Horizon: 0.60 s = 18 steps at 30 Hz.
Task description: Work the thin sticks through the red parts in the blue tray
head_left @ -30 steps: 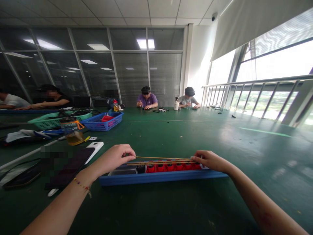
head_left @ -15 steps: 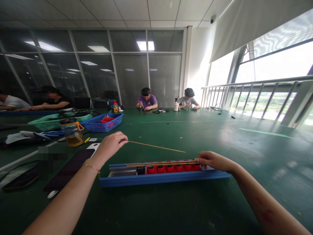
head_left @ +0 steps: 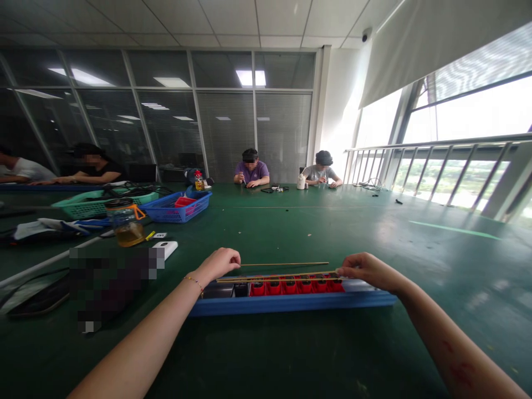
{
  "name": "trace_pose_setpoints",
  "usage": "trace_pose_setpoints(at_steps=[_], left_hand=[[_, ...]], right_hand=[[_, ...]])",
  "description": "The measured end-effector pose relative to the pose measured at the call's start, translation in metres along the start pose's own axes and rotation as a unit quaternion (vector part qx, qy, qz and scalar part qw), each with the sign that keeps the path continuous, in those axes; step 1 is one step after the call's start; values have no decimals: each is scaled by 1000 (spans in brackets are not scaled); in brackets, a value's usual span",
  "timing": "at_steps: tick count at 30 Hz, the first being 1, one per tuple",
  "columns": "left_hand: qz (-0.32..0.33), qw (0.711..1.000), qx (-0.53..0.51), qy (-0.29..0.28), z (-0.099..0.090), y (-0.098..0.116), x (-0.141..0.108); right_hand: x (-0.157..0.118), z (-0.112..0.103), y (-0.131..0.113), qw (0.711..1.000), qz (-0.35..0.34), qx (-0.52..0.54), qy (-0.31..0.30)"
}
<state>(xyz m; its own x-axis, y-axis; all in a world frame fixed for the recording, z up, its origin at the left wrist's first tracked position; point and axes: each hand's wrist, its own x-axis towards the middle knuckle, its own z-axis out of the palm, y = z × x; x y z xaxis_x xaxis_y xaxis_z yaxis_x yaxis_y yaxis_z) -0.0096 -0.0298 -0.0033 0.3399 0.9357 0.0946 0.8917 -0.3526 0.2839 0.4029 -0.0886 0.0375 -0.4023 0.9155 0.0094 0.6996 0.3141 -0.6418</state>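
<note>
My left hand (head_left: 222,261) is closed in a pinch on one end of a thin wooden stick (head_left: 286,264). That stick reaches almost level to the right, its far end short of my right hand (head_left: 368,270). Between the fingertips of my right hand are the right ends of two more wooden sticks (head_left: 239,280). They lie lengthwise over a long blue tray (head_left: 291,304). Inside the tray sit a row of several small red holders (head_left: 273,288) with dark tops, and a black block (head_left: 240,290) at their left.
A blue basket (head_left: 178,213), a green basket (head_left: 75,206) and a lidded jar (head_left: 127,224) stand at the left. Nearer are a white-ended object (head_left: 170,250) and a black pouch (head_left: 41,299). Two people (head_left: 251,169) sit across the green table; others sit at far left.
My left hand has moved right and down with its stick, which now lies nearly level behind the tray instead of slanting. My right hand keeps its pinch. The view has shifted slightly.
</note>
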Motion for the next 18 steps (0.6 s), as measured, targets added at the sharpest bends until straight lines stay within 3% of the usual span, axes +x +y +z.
trace_pose_setpoints(at_steps=[4,11,14,18], left_hand=[[2,1000,-9,-16,2,-5,0],[-1,997,-50,-56,6,-14,4],[-3,997,-52,-56,7,-14,4],[-7,999,-37,-38,4,-8,1]], right_hand=[[1,-7,0,997,0,53,61],[5,-28,25,967,2,100,234],[7,-33,38,965,8,85,247],[15,-23,50,971,18,68,229]])
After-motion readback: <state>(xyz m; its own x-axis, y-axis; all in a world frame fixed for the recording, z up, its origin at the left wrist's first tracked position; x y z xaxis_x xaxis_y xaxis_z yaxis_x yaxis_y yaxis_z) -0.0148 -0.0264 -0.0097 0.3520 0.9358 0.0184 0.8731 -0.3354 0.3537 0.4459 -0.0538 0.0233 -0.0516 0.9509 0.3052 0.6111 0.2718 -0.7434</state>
